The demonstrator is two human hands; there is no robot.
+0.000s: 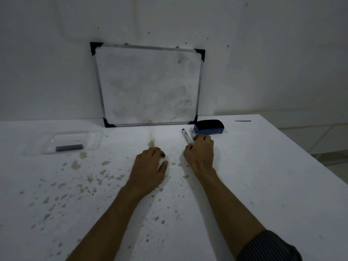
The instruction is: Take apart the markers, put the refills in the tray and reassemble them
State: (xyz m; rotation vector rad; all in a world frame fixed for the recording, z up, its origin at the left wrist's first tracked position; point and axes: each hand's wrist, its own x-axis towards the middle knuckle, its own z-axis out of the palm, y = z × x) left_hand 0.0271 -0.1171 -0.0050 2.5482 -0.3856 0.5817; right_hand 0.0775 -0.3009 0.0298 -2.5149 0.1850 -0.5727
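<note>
Two white markers lie side by side on the white table, just in front of the eraser. The left marker (pixel 186 136) has a black cap at its far end; the right marker (pixel 192 133) lies close beside it. My right hand (pixel 201 153) rests over their near ends, thumb and fingers closing on the left marker. My left hand (pixel 150 166) lies palm down on the table to the left, fingers curled, holding nothing. A clear plastic tray (pixel 94 137) sits at the far left with one dark grey refill (pixel 69 147) in it.
A small whiteboard (pixel 148 85) leans against the wall at the back of the table. A blue and black eraser (pixel 209 127) stands just behind the markers. The table (pixel 263 176) surface is speckled with brown stains; its right edge runs diagonally.
</note>
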